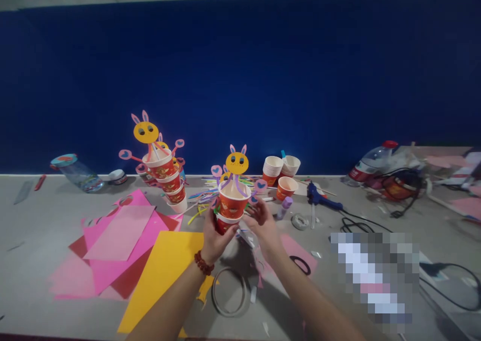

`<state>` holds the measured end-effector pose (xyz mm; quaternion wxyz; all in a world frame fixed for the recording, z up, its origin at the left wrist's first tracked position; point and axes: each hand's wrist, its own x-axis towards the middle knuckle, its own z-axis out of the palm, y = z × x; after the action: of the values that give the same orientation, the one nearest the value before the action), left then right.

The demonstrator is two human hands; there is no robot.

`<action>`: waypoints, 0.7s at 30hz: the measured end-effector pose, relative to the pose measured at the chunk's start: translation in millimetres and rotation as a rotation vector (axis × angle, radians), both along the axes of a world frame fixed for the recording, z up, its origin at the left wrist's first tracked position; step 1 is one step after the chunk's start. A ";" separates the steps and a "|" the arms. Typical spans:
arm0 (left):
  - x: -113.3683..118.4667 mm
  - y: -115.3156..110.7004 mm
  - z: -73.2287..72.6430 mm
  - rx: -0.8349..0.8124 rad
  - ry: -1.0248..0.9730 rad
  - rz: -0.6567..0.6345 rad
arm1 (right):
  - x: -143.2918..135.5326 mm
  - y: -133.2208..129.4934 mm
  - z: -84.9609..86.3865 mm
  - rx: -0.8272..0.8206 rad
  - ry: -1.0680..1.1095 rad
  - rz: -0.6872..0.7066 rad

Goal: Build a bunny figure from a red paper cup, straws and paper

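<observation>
Here's the paper-cup figure (233, 200) at mid-bench (30, 276), left hand (219, 236) curled round its lower cup (224, 224), right hand (264, 224) loosely spread close by, and it looks light, crushable, best gripped low, clear of those flimsy pink-tipped arms (260, 185).

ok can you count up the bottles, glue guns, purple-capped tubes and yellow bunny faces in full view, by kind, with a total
Bottles: 2, the blue-lidded bottle and the red-capped bottle
Glue guns: 1
Purple-capped tubes: 1
Yellow bunny faces in full view: 2, the left face and the face above the held cups
Total: 6
</observation>
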<state>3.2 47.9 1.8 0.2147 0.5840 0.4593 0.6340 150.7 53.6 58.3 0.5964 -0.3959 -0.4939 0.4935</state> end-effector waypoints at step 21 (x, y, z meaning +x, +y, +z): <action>-5.9 -1.3 -15.3 0.057 0.146 -0.069 | 19.9 21.9 34.9 0.063 -0.216 0.160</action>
<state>-2.7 46.7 -13.5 0.1854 0.6499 0.4351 0.5949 170.6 75.6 93.2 0.5108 -0.3872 -0.6003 0.4783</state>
